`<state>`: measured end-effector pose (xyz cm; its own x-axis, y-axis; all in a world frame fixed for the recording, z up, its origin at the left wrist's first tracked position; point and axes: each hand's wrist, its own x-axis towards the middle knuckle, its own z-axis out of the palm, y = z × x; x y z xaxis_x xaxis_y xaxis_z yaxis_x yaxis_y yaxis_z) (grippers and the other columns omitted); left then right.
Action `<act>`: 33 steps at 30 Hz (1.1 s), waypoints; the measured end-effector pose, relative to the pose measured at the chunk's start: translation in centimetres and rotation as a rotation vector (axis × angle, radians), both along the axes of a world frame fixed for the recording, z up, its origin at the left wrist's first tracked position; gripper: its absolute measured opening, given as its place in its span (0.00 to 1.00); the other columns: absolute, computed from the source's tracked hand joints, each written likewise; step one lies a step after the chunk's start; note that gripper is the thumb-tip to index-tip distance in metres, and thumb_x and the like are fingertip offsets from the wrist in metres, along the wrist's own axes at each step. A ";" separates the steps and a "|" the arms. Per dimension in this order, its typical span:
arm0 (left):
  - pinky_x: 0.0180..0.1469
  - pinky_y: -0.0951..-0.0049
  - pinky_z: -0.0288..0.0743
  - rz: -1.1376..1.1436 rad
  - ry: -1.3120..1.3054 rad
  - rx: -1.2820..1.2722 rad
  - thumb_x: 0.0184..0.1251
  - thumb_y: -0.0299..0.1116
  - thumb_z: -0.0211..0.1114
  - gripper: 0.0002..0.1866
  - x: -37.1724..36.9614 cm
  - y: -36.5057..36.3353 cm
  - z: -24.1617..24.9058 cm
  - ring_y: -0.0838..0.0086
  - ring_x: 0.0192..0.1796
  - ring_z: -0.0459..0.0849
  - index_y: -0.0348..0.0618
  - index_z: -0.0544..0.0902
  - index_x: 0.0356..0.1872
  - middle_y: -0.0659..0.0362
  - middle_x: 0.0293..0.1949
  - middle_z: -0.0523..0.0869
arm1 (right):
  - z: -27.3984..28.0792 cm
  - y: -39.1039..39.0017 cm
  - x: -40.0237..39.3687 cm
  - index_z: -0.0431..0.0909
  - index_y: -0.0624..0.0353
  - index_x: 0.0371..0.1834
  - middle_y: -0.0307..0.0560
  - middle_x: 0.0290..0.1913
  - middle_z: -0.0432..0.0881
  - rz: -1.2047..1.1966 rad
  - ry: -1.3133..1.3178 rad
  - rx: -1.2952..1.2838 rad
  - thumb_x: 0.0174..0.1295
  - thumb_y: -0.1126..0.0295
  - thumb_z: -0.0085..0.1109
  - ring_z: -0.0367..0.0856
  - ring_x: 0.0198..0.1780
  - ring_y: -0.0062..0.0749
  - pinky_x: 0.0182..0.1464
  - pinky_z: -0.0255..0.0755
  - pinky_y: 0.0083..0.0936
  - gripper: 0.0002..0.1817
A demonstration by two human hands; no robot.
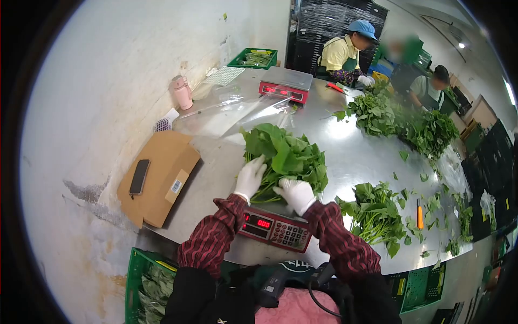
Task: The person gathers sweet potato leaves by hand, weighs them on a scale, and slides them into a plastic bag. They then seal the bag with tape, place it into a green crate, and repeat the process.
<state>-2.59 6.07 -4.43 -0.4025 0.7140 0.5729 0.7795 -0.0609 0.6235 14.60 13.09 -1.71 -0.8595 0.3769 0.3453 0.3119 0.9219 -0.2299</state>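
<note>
A big bunch of leafy greens (288,154), with broad leaves and pale stems, is between my hands above the red digital scale (275,231). The scale's lit display reads 0.00. My left hand (251,176), in a white glove, is closed around the left side of the bunch, near the stems. On the right, my gloved right hand (297,194) has its fingers curled in at the lower stems. The leaves hide some fingertips and most of the weighing plate. Right of my right hand, another heap of greens (375,216) lies on the metal table (345,173).
Left stands a cardboard box (156,178) with a phone (140,177) on it. Behind are plastic sheets (243,110), a pink flask (182,93) and a second scale (286,86). An orange-handled knife (420,215) lies right. Co-workers handle greens (377,113) across the table.
</note>
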 end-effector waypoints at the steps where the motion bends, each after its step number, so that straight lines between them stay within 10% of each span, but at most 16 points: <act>1: 0.51 0.60 0.71 -0.024 0.025 -0.072 0.64 0.42 0.57 0.23 0.7 -0.5 0.5 0.50 0.51 0.77 0.35 0.75 0.53 0.44 0.47 0.80 | -2.1 1.8 -0.3 0.75 0.59 0.29 0.53 0.24 0.79 0.016 0.059 0.022 0.59 0.56 0.56 0.79 0.25 0.46 0.27 0.73 0.36 0.15; 6: 0.56 0.58 0.67 -0.151 0.165 -0.181 0.57 0.53 0.61 0.33 1.9 -1.6 2.0 0.51 0.56 0.73 0.40 0.72 0.58 0.46 0.52 0.76 | -3.6 3.7 -1.7 0.79 0.60 0.38 0.48 0.26 0.81 -0.027 0.096 -0.243 0.57 0.58 0.59 0.79 0.23 0.38 0.26 0.73 0.32 0.16; 8: 0.57 0.57 0.66 -0.091 0.377 -0.212 0.51 0.56 0.65 0.39 2.7 -2.1 2.2 0.51 0.56 0.71 0.43 0.70 0.61 0.48 0.53 0.75 | -3.3 3.5 -1.2 0.79 0.59 0.38 0.45 0.25 0.80 -0.158 0.094 -0.759 0.55 0.57 0.62 0.78 0.22 0.32 0.25 0.72 0.29 0.16; 16: 0.54 0.61 0.68 -0.050 0.468 -0.454 0.38 0.41 0.75 0.38 2.4 -1.6 2.1 0.58 0.54 0.74 0.46 0.72 0.56 0.51 0.47 0.76 | 3.9 2.3 3.0 0.78 0.59 0.31 0.45 0.18 0.78 -0.093 -0.041 -0.918 0.58 0.57 0.62 0.75 0.14 0.30 0.21 0.69 0.25 0.15; 20: 0.52 0.62 0.68 -0.024 0.483 -0.499 0.40 0.37 0.73 0.35 2.7 -1.4 2.3 0.59 0.54 0.74 0.45 0.73 0.56 0.52 0.47 0.77 | 2.4 1.7 8.1 0.77 0.59 0.30 0.50 0.21 0.79 0.170 -0.096 -0.250 0.59 0.53 0.58 0.80 0.23 0.43 0.26 0.72 0.35 0.18; 24: 0.52 0.62 0.67 0.007 0.546 -0.465 0.42 0.36 0.72 0.34 3.7 -1.6 2.4 0.58 0.55 0.73 0.45 0.73 0.55 0.52 0.48 0.76 | -1.2 -0.9 10.5 0.75 0.59 0.30 0.54 0.27 0.79 0.201 -0.368 -0.182 0.57 0.50 0.57 0.80 0.32 0.51 0.33 0.73 0.39 0.20; 33: 0.52 0.59 0.67 -0.166 0.403 -0.511 0.44 0.45 0.71 0.36 3.6 -2.6 2.7 0.57 0.54 0.73 0.45 0.72 0.58 0.49 0.47 0.75 | -2.4 0.9 4.0 0.76 0.58 0.24 0.54 0.23 0.79 -0.024 -0.104 -0.111 0.56 0.51 0.56 0.80 0.25 0.45 0.27 0.72 0.39 0.19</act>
<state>1.04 3.45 -1.74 -0.0892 0.9693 0.2291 0.9631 0.0254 0.2679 18.63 14.01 -4.15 -0.8785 0.4290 0.2101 0.3612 0.8844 -0.2958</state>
